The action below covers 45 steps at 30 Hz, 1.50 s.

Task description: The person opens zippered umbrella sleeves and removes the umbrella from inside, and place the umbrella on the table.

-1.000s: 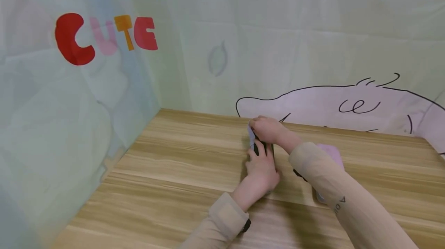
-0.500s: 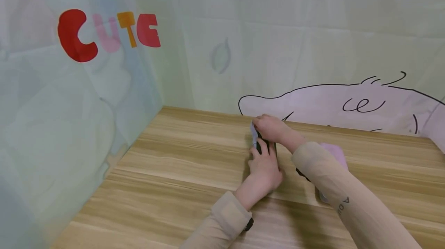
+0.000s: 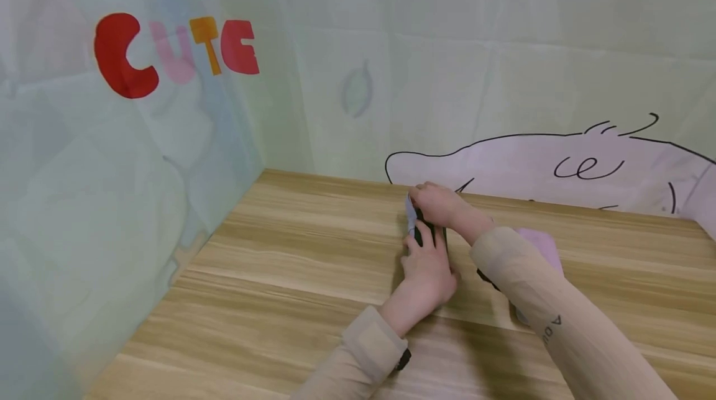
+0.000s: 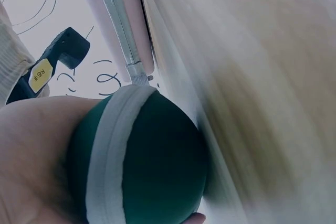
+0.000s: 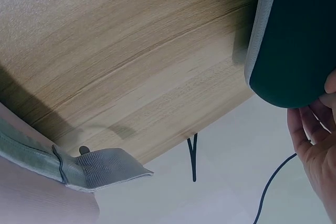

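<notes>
A dark green zippered case (image 3: 426, 236) with a light grey zipper band stands on its edge on the wooden table. My left hand (image 3: 427, 272) holds it from above, its fingers spread over the top; in the left wrist view the hand (image 4: 31, 166) lies against the rounded green end (image 4: 163, 166). At the far end my right hand (image 3: 439, 204) grips the case, fingers curled. The right wrist view has the right hand's fingers (image 5: 297, 132) at the case's rounded end (image 5: 294, 51). A pale bluish strip (image 3: 411, 209) shows along its left side. Whether the right hand pinches a zipper pull I cannot tell.
A pink case (image 3: 541, 248) with a grey zipper lies right of the hands, partly behind the right sleeve (image 3: 520, 276). Its grey fabric tab (image 5: 113, 169) shows in the right wrist view. A printed cloth backdrop (image 3: 324, 77) rises behind and left of the table (image 3: 268, 263).
The head view has shifted slightly, so everything sits a little further right and higher. Both hands stay on the green case in nearly the same pose.
</notes>
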Available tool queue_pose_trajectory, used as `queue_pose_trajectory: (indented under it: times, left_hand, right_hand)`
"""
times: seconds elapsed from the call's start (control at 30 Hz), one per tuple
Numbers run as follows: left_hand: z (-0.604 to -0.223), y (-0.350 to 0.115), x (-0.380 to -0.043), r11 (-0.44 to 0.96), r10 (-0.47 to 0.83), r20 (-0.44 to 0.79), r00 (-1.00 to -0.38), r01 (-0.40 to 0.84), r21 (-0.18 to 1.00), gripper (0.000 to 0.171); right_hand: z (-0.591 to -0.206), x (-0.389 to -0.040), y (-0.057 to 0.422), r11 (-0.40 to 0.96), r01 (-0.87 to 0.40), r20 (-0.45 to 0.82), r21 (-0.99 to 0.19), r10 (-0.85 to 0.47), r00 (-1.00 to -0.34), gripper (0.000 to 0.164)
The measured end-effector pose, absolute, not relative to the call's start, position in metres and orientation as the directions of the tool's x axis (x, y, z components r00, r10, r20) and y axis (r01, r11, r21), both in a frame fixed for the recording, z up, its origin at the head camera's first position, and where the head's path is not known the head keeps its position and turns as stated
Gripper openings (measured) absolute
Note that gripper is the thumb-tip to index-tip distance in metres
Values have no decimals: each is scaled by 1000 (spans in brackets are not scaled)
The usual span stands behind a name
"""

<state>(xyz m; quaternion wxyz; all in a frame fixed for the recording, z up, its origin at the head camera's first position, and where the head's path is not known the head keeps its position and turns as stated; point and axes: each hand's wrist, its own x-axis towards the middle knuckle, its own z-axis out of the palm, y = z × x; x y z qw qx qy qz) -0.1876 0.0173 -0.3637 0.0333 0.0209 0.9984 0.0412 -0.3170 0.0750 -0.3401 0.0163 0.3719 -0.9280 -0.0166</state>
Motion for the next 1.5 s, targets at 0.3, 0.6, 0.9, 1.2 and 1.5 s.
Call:
queue_pose_trajectory:
  times: [0.3,0.6,0.9,1.2,1.5]
  left_hand:
    - [-362,19,-190,996,43,-80,-996,37,83,79]
    - [-363,20,-192,996,40,-83,-996,33,83,79]
    - [-363,20,-191,995,42,-83,-996,34,95,79]
    - [-363,21,-190,993,44,-65,-997,37,109,80]
    - [-366,21,-191,992,44,-63,-997,36,122,80]
  right_hand:
    - [-340,-319,75,735,-678,11,16,-678,-735,17]
    - [-340,-320,76,738,-674,17,2,-674,-738,18]
    - [-341,-321,77,752,-660,14,-4,-660,-751,20]
    - [-342,-325,80,762,-647,0,-25,-647,-762,19]
    - [-341,-324,80,771,-636,-5,-43,-637,-771,20]
